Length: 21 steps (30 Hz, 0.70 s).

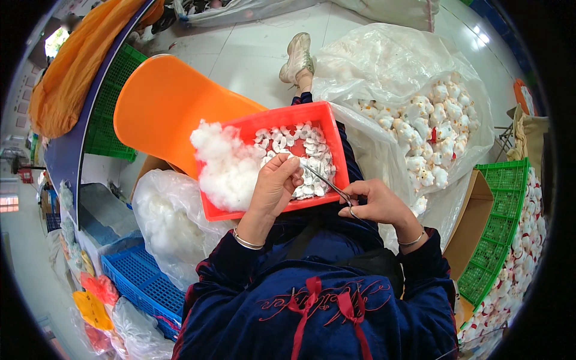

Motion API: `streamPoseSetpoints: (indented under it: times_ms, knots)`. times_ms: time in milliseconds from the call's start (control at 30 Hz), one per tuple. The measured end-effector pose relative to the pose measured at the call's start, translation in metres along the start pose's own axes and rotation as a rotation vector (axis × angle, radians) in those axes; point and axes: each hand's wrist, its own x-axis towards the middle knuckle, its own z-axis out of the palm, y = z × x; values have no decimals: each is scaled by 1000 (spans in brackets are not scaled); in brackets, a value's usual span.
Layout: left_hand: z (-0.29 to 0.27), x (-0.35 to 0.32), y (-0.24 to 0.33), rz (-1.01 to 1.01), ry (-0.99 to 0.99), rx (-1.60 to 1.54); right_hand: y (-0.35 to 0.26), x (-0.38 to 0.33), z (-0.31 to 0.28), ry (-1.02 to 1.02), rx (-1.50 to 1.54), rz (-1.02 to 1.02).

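Observation:
On my lap rests a red plastic tray (217,207). White fluffy stuffing (225,171) fills its left side, and many small white fabric pieces (315,157) lie on its right side. My right hand (378,203) is closed around the ring handles of slim metal forceps (329,184), which point up and left. Above the tray, my left hand (277,183) is closed in a pinch at the forceps' tip. What it pinches is mostly hidden by the fingers; it looks like one of the small white pieces.
A clear plastic bag (384,54) with many small white stuffed figures (441,129) lies open at the right. An orange chair (162,108) stands ahead left. A bag of stuffing (165,219) and a blue crate (141,282) are at the left, a green crate (497,222) at the right.

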Motion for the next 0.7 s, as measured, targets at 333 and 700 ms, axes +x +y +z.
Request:
streamPoseSetpoints:
  times_ms: [333, 700]
  knots:
    - [-27, -9, 60, 310, 67, 408, -18, 18, -11, 180, -545, -118]
    - [-104, -13, 80, 64, 119, 1133, -55, 111, 43, -94, -1201, -231]
